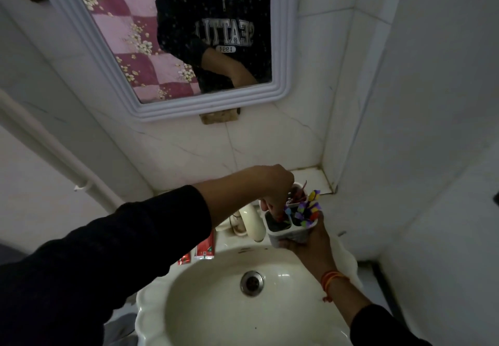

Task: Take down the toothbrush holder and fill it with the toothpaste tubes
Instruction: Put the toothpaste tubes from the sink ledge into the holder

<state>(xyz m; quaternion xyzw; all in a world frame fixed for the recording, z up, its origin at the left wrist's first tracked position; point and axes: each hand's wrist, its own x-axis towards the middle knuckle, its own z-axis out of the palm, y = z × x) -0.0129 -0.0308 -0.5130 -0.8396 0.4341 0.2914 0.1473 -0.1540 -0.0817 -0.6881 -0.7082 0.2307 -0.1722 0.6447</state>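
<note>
My right hand (310, 248) grips the white toothbrush holder (290, 235) from below and holds it above the back right of the sink. Its right compartment is full of colourful brush heads (307, 209), and a rear compartment holds reddish items (297, 194). My left hand (270, 191) reaches over from the left with its fingers bunched and pointing down into the holder's left compartment. The fingertips pinch a small red item (280, 214); I cannot tell whether it is a tube. Two red toothpaste tubes (205, 248) (184, 259) lie on the sink's back left rim, partly hidden by my left sleeve.
The cream sink (216, 305) with its metal drain (252, 283) lies below the hands. A cream tap (252, 221) stands just left of the holder. A white-framed mirror (189, 107) hangs on the tiled wall, and a tiled ledge (316, 180) fills the corner behind the holder.
</note>
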